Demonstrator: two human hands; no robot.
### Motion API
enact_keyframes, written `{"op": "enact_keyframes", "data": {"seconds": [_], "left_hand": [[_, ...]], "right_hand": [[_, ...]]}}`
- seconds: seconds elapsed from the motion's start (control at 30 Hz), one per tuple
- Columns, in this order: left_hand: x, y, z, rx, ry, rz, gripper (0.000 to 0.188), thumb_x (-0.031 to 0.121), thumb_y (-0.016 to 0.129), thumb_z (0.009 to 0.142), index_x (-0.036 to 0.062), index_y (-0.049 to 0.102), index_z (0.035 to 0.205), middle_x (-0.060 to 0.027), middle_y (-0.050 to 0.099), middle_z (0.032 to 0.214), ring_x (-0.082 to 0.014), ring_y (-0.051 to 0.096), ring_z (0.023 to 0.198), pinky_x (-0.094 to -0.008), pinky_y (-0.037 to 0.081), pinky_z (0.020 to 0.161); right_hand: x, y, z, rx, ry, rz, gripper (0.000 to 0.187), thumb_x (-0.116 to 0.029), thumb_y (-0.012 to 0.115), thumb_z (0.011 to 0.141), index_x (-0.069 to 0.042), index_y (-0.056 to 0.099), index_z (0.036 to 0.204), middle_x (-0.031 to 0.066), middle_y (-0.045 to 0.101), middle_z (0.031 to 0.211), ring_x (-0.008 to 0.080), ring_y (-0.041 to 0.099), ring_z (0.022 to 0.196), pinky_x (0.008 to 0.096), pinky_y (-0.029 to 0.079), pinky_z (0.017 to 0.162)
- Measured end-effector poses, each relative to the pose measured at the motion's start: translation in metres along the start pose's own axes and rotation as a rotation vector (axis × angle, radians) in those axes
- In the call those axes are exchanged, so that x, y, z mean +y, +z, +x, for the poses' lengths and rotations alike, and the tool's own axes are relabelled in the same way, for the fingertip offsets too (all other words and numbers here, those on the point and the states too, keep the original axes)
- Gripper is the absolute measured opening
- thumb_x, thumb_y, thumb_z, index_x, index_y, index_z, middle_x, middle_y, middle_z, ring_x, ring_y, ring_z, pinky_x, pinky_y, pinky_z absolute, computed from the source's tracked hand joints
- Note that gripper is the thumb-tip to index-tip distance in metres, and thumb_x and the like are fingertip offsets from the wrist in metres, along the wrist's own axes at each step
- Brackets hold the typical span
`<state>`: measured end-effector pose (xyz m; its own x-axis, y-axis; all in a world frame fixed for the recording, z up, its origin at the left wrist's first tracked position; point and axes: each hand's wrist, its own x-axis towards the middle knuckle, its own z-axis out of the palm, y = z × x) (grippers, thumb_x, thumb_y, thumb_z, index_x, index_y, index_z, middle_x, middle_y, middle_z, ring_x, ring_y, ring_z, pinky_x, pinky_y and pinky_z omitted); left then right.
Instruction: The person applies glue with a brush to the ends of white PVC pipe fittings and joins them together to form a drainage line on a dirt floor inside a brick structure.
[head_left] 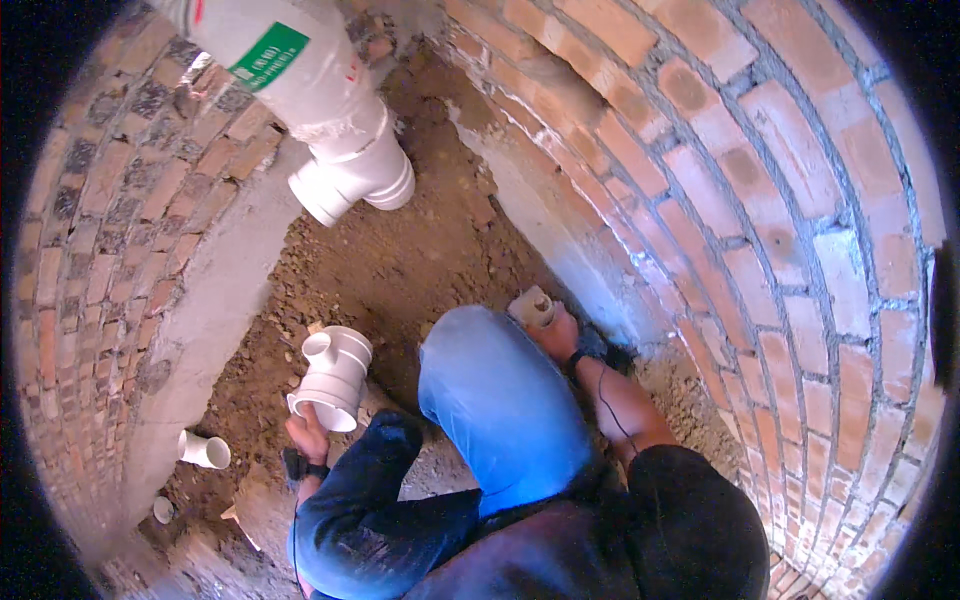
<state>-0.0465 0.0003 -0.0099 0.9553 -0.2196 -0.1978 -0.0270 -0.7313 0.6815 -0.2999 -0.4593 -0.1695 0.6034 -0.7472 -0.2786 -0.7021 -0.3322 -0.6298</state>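
A white plastic pipe tee [343,372] with a short side outlet sits low at the left of my knees. My left hand [308,435] grips its near rim, the fingers closed and partly hidden inside the opening. Beyond my right knee, my right hand [556,336] closes round a small pale container [530,305] with a round, brownish top. The container is too small in view to tell its exact kind. From above, a thick white pipe [310,90] comes down and ends in a white branch fitting [355,170] over the dirt.
Brick walls rise at the left [130,190] and right [740,210], meeting in a far corner. Pale concrete footings [215,310] run along the dirt floor [450,250]. A small white elbow fitting [205,450] lies at the left, with a small pale round piece [163,510] nearer me.
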Motion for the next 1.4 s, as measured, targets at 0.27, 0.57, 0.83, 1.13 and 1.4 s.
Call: {"op": "enact_keyframes", "data": {"seconds": [0.27,0.57,0.83,1.13,1.4], "left_hand": [[-0.007,-0.001,0.001,0.084,0.023,-0.023,0.043,0.031,0.05,0.099,-0.0087,0.064,0.09,-0.0144,0.067,0.075,-0.0212,0.062,0.068,-0.0395,0.045,0.06],[-0.01,-0.004,0.005,-0.005,0.017,-0.033,0.043,0.03,0.047,0.099,-0.0078,0.064,0.091,-0.0202,0.068,0.078,-0.0268,0.064,0.071,-0.0411,0.048,0.064],[0.006,-0.007,0.0,-0.01,-0.06,0.111,0.042,0.03,0.047,0.098,-0.008,0.065,0.091,-0.0247,0.067,0.079,-0.0374,0.066,0.074,-0.0462,0.048,0.066],[0.011,0.007,0.021,0.005,0.118,0.07,0.037,0.027,0.05,0.094,-0.0068,0.065,0.093,-0.0273,0.066,0.083,-0.0432,0.065,0.078,-0.0469,0.049,0.068],[0.006,0.008,0.014,0.021,0.256,-0.148,0.04,0.026,0.051,0.098,-0.007,0.061,0.078,-0.0133,0.063,0.063,-0.0164,0.053,0.057,-0.0367,0.04,0.052]], "right_hand": [[-0.015,0.02,-0.003,0.18,-0.113,0.011,0.069,-0.035,0.082,0.066,-0.001,0.054,0.119,0.0184,0.063,0.107,0.0381,0.06,0.104,0.0445,0.05,0.089],[-0.032,-0.002,-0.015,0.148,-0.069,0.004,0.096,-0.046,0.084,0.06,0.003,0.042,0.131,0.0247,0.05,0.126,0.0432,0.049,0.118,0.0491,0.043,0.1],[0.001,-0.005,-0.025,0.092,-0.233,-0.156,0.094,-0.039,0.084,0.061,0.002,0.042,0.134,0.025,0.051,0.125,0.0433,0.049,0.118,0.0495,0.042,0.1],[0.007,-0.067,-0.073,0.017,-0.38,-0.269,0.045,-0.022,0.051,0.092,-0.003,0.049,0.133,0.0213,0.057,0.119,0.0406,0.054,0.112,0.048,0.044,0.099],[0.015,-0.006,-0.048,0.131,-0.374,-0.112,0.1,-0.045,0.084,0.06,0.0,0.039,0.138,0.026,0.051,0.124,0.0453,0.048,0.115,0.0498,0.041,0.1]]}}
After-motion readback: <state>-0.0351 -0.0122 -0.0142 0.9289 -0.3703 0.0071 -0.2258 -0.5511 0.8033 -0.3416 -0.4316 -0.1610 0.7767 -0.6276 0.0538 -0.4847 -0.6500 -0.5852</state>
